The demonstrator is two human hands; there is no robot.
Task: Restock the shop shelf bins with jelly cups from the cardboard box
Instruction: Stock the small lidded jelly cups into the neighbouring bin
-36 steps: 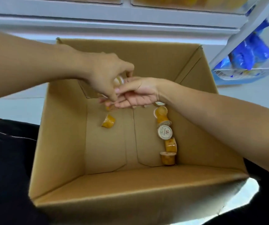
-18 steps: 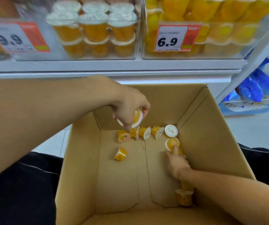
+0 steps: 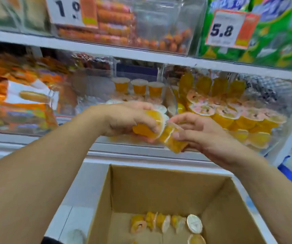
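Both hands are raised in front of the clear shelf bins. My left hand (image 3: 124,120) grips orange jelly cups (image 3: 149,125) lying on their sides. My right hand (image 3: 203,132) holds another orange jelly cup (image 3: 170,140), tilted, right beside the left hand's cups. Behind them a clear bin (image 3: 272,106) is packed with jelly cups, and a second clear bin (image 3: 95,85) to its left has a few cups at the back. Below, the open cardboard box (image 3: 159,189) shows several jelly cups (image 3: 166,224) along its far bottom edge.
A white shelf edge (image 3: 141,152) runs between the bins and the box. An upper shelf carries bins of orange snacks (image 3: 117,23) and green packs (image 3: 273,32) with price tags. Orange packets (image 3: 18,95) fill the left bin. A blue item (image 3: 289,175) lies at the right.
Both hands rose out of the box to the shelf bins, each holding jelly cups. My view tilted up from the box floor to the shelves.
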